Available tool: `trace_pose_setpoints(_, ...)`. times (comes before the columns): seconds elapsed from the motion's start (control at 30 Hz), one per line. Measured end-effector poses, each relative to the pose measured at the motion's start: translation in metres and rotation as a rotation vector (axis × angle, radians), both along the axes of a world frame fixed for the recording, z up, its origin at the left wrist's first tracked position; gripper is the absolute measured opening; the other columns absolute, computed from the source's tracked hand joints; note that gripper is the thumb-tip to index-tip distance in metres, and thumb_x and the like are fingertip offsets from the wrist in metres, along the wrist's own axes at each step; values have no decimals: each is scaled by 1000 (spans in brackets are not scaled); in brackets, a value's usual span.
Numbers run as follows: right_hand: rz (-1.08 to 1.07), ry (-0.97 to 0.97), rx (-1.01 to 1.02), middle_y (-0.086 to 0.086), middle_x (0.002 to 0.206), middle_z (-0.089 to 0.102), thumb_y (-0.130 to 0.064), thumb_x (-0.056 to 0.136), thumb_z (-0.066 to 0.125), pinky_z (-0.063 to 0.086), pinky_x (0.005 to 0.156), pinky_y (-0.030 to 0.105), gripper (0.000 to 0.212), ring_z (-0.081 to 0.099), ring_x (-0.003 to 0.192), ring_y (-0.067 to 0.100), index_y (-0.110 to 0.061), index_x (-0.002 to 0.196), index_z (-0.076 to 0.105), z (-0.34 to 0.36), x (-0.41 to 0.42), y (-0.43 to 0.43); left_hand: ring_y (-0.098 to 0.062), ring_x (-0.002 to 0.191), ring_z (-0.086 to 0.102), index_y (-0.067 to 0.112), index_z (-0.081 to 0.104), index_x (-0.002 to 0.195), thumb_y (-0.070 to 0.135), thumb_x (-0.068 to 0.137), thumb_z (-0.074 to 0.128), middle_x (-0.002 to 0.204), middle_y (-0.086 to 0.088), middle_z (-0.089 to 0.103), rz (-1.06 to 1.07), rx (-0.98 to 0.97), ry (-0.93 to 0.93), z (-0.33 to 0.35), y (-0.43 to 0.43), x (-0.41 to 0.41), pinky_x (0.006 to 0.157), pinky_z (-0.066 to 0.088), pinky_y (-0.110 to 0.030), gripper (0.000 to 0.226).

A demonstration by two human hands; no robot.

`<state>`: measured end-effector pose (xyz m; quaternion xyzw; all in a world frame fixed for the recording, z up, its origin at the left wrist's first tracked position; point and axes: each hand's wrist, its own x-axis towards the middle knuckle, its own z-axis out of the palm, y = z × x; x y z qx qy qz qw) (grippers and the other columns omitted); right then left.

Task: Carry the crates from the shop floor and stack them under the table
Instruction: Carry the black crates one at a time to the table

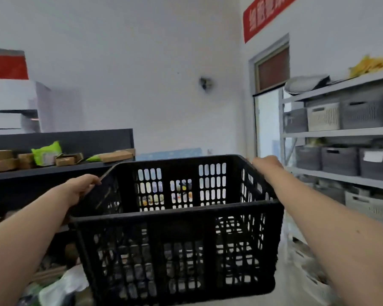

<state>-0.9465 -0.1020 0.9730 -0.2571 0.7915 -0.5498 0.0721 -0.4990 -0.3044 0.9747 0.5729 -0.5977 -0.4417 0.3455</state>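
Note:
A black slotted plastic crate point(177, 246) fills the lower middle of the head view, held up in front of me and empty inside. My left hand point(81, 187) grips the crate's left rim. My right hand point(266, 165) grips the far right corner of its rim. A dark table point(53, 171) runs along the left behind the crate, with cardboard boxes and green packets on top; the space under it is mostly hidden by my left arm and the crate.
Grey metal shelving point(345, 133) with several grey and white bins stands close on the right. A doorway point(268, 120) lies ahead right. Bags and clutter point(58, 283) lie on the floor at lower left. White wall ahead.

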Motion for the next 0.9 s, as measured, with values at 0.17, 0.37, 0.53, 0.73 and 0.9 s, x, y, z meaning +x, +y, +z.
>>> trace_pose_setpoints(0.17,-114,71,87,12,89,62,-22,86,52,39,50,25,33,59,69,27,-2,111,57,6,-121,-4,-26,60,38,5,53,84,25,94,46,77,-13,42,-142,26,-61,-10,-57,-145,61,34,-34,24)
trace_pose_setpoints(0.37,-211,68,100,15,100,62,-24,88,59,38,54,24,40,58,72,28,-2,121,56,-20,-227,-46,-24,52,32,6,45,69,27,94,48,60,-8,31,-232,53,-96,-28,-125,-273,53,32,-30,32)
trace_pose_setpoints(0.53,-271,53,122,20,133,54,-49,95,46,38,77,33,62,55,115,38,0,133,50,-50,-292,-111,-26,49,35,6,42,60,27,91,42,55,-13,36,-314,167,-210,-45,-199,-344,53,29,-29,38)
trace_pose_setpoints(0.73,-238,33,209,22,150,37,-38,100,37,31,113,40,58,37,136,37,1,143,40,-92,-384,-235,-20,47,40,7,49,61,17,94,36,48,-8,45,-481,325,-236,-88,-327,-424,51,27,-27,37)
trace_pose_setpoints(0.9,-146,101,367,13,97,59,-14,96,45,39,84,33,13,50,94,28,-16,87,55,-128,-453,-351,-21,58,44,6,52,68,16,95,34,65,-10,53,-469,462,-238,-141,-440,-491,56,32,-25,34)
